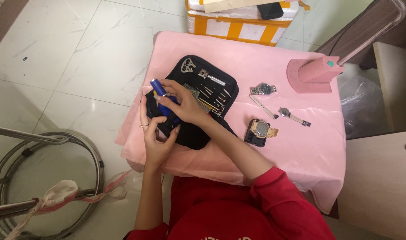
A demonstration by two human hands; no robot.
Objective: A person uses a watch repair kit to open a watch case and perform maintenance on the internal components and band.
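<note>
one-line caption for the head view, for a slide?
Both hands grip a blue-handled tool over an open black tool case; three watches lie nearby on the pink cloth.

- My tool case (198, 111) lies open on the cloth-covered table (265, 62), toward its left side, directly in front of me.
- My right hand (178, 100) sits over the case's left half, holding a tool (160, 95); my left hand (156, 135) is just below it at the near-left edge, seemingly touching the tool's lower end.
- Small tools (214, 95) sit in the case's right half.
- Right of the case lie three watches: one (263, 89) farther back, one (292, 115) to its right, one (260, 131) nearest me.
- A lamp base (312, 75) stands at the table's far right.
- A box (243, 20) sits on the floor beyond the table.
</note>
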